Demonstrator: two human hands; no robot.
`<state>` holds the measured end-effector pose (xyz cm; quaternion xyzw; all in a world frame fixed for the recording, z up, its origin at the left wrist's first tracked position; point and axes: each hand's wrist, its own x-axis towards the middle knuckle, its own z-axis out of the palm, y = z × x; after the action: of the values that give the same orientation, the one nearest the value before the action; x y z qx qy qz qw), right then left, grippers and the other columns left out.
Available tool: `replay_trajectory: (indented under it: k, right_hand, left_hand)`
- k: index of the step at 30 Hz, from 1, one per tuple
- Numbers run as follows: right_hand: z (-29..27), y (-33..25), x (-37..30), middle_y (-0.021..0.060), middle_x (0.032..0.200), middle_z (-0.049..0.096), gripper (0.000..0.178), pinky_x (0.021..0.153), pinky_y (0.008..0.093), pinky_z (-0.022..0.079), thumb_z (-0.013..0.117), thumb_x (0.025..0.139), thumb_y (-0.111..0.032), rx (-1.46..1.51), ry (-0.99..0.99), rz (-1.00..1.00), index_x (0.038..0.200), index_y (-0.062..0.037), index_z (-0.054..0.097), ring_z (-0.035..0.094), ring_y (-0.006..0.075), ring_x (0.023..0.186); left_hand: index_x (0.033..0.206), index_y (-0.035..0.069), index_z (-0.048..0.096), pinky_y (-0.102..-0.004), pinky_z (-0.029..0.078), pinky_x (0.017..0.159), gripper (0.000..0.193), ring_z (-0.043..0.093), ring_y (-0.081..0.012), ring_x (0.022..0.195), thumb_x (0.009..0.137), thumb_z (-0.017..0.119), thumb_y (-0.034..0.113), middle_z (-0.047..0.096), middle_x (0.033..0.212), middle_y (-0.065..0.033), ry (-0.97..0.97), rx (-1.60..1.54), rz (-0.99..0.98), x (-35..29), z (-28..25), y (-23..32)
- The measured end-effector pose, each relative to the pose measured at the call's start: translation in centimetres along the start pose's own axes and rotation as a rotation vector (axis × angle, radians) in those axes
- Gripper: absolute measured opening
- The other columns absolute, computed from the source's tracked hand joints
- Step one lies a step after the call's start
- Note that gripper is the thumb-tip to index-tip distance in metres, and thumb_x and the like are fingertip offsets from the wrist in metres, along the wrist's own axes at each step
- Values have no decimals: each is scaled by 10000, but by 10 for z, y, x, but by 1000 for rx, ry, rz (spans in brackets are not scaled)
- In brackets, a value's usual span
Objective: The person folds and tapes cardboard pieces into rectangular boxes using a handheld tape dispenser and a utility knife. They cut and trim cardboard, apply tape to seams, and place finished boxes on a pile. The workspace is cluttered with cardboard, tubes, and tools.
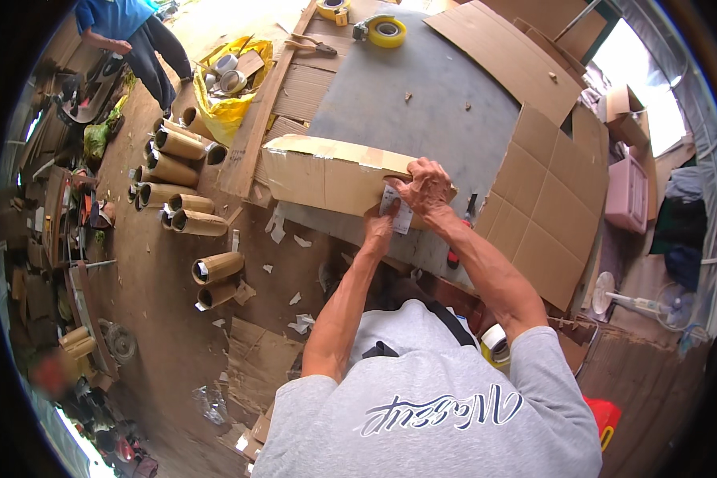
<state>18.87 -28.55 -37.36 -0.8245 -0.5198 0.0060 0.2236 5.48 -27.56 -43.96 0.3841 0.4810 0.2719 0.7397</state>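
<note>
A long, narrow cardboard box point(311, 182) stands along the near edge of the table, with clear tape over its top. A white printed label point(402, 218) lies against its near side, toward the right end. My left hand point(381, 225) is closed at the label's left edge, its thumb over the paper and its other fingers mostly hidden. Curled over the box's top edge, my right hand point(429, 190) grips it, with its thumb side at the label's upper end. Whether the label is fully stuck down, I cannot tell.
Brown cardboard tubes point(175, 171) stand on the floor at left, near a yellow bag point(225, 107). On the grey tabletop point(422, 95) lie a tape dispenser point(384, 31), pliers point(315, 45) and cardboard sheets point(546, 191). Another person point(127, 36) is at far left. A fan point(605, 291) stands at right.
</note>
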Motion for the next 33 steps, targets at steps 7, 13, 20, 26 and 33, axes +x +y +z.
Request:
replay_trajectory:
  k: [7, 13, 20, 26, 33]
  right_hand:
    - [-13, 55, 8, 187, 1250, 661, 531, 1008, 372, 522, 684, 733, 132, 400, -298, -365, 1244, -9, 660, 643, 349, 1148]
    - [-12, 70, 14, 180, 1313, 649, 575, 1065, 320, 475, 610, 741, 172, 554, -446, -212, 1281, -22, 649, 607, 289, 1250]
    - [-17, 56, 14, 186, 1314, 646, 576, 1057, 320, 477, 618, 739, 161, 563, -469, -142, 1279, -37, 657, 617, 282, 1233]
    - [-11, 63, 9, 198, 1243, 675, 548, 1013, 345, 512, 634, 728, 141, 550, -400, -150, 1242, -43, 684, 645, 318, 1176]
    - [-30, 23, -7, 200, 1156, 704, 408, 957, 375, 535, 638, 726, 50, 449, -10, -225, 1125, 9, 715, 671, 347, 1056]
  left_hand:
    - [1055, -24, 715, -325, 473, 675, 262, 581, -129, 747, 908, 757, 189, 699, 884, -31, 33, -21, 19, 10, -2, -17]
    - [1044, -33, 708, -333, 491, 726, 258, 617, -152, 781, 850, 797, 112, 719, 924, -56, 14, -200, -11, 2, 1, -17]
    - [1030, -38, 685, -336, 522, 768, 248, 661, -180, 836, 828, 800, 47, 726, 967, -113, 54, -273, 97, 10, -5, -38]
    - [1039, -56, 703, -333, 505, 755, 272, 635, -156, 825, 853, 800, 118, 725, 940, -91, 112, 62, -16, -4, -7, -26]
    - [1141, -19, 703, -316, 493, 740, 316, 618, -131, 841, 905, 752, 185, 715, 992, -39, 117, -2, 1, 29, -18, -55]
